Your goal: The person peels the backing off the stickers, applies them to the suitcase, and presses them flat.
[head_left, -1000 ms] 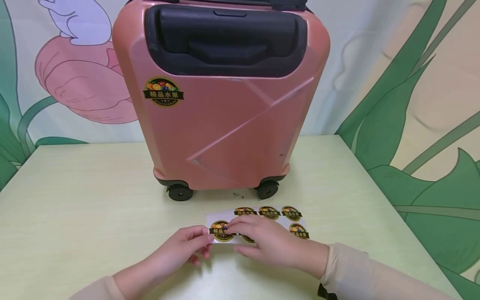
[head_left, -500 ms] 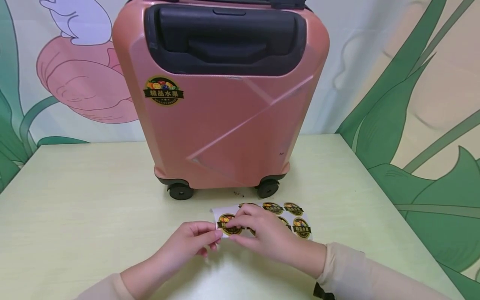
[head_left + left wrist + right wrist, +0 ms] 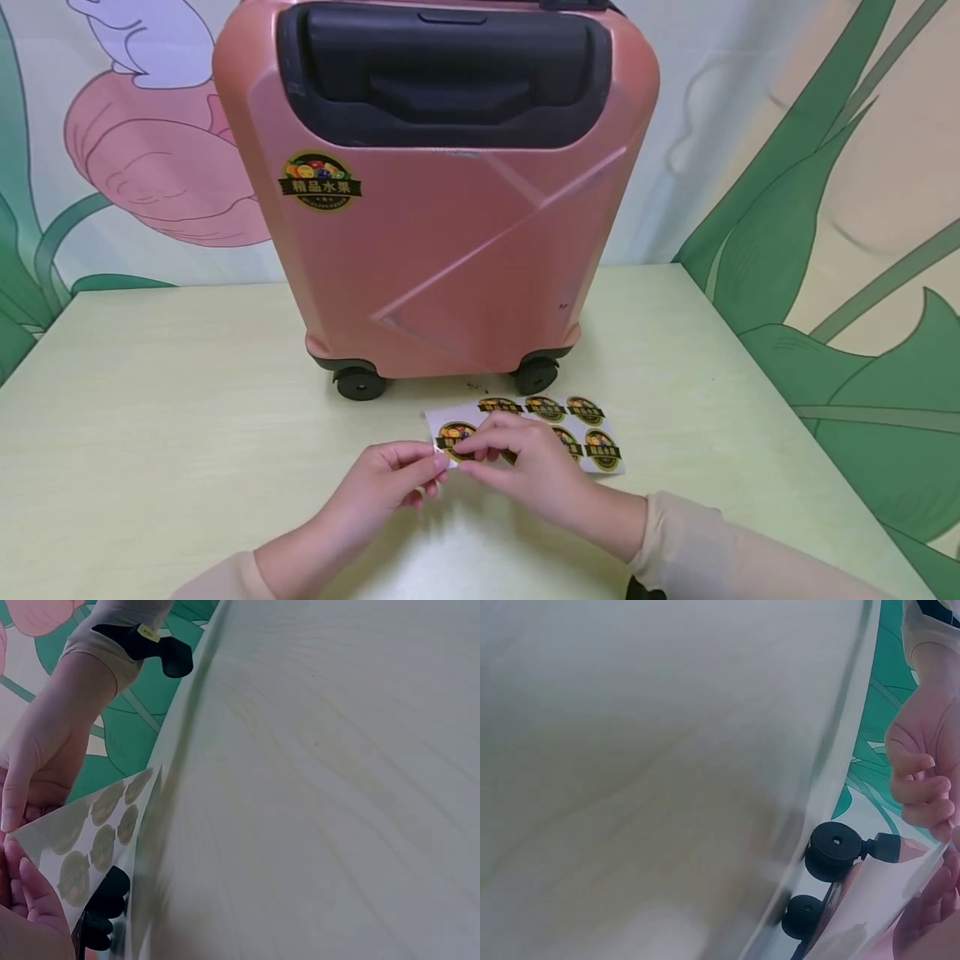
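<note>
Presumably for steadiness, the left hand [image 3: 386, 482] pinched the sticker sheet [image 3: 452, 414] by its near-left corner, raised off the surface [image 3: 187, 417] before the suitcase [image 3: 480, 267]; the right hand's [image 3: 540, 468] fingers bent over one sticker [image 3: 454, 431], whether gripping it I couldn't tell.

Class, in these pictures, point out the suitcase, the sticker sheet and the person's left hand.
Suitcase [image 3: 450, 217]: head view, middle of its pink shell.
Sticker sheet [image 3: 440, 420]: head view, white backing near its upper left corner.
Left hand [image 3: 386, 482]: head view, near the thumb's base.
</note>
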### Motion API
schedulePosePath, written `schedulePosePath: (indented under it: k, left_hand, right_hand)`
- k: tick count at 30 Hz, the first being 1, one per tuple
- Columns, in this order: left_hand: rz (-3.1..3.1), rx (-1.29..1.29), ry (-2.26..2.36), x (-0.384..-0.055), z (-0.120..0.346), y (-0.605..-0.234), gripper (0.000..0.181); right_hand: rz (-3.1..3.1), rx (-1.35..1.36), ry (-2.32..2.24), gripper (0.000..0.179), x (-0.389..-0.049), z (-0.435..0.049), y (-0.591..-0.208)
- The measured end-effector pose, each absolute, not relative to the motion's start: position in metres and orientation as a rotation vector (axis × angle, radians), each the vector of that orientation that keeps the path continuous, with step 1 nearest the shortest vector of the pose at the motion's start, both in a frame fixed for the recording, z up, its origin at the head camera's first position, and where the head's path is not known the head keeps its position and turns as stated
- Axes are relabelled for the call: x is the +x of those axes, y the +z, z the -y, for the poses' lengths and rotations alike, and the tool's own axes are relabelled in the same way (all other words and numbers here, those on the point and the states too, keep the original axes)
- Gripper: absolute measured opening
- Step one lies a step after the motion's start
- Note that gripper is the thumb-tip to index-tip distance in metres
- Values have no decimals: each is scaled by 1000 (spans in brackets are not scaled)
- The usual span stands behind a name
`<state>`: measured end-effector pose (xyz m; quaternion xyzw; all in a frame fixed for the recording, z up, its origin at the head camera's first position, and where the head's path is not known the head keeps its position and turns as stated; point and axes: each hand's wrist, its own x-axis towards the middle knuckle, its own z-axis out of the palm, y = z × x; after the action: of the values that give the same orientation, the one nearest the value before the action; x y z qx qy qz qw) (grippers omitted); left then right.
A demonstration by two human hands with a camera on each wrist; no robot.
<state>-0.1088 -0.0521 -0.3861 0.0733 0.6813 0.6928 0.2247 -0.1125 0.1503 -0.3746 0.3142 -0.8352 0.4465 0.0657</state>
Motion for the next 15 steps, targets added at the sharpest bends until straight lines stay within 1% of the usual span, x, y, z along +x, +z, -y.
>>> schedulePosePath:
  k: [7,15]
  left_hand:
    - [-1895,151,1917,-106,50,-385,27]
    - [-1881,145,1943,-106,48,-386,23]
  right_hand:
    - [2524,876,1465,14,-110,-148,-374]
    - [2560,786,1434,13,-108,-145,-374]
